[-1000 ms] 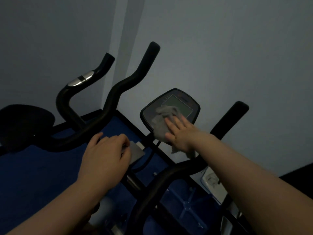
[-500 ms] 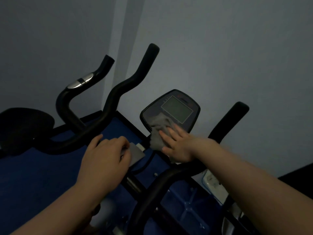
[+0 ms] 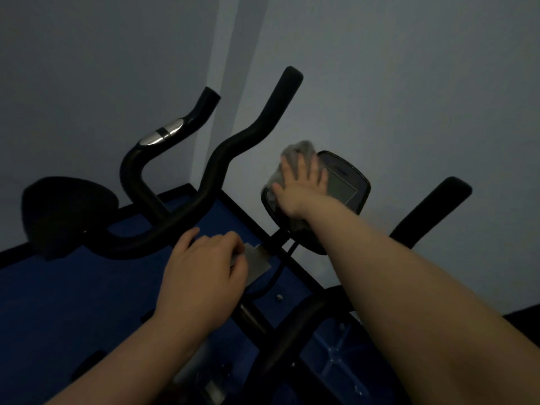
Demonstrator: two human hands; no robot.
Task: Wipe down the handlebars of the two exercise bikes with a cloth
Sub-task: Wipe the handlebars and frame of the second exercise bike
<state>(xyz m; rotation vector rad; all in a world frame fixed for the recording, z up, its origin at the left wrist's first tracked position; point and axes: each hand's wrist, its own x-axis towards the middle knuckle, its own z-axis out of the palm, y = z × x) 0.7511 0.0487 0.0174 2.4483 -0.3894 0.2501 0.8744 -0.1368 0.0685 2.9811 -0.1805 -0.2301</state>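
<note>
One cloth [image 3: 295, 159] under right hand [image 3: 301, 188], on console [image 3: 350, 185].

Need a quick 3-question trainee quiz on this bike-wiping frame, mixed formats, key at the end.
1. True or false: the right hand presses the grey cloth flat on the console.
2. The left hand rests curled on: A) the saddle B) the bike's centre bar by a grey plate C) the wall.
3. Fill in: the bare handlebar grip right of the console is ___ in colour.
Key: 1 true; 2 B; 3 black.
</note>
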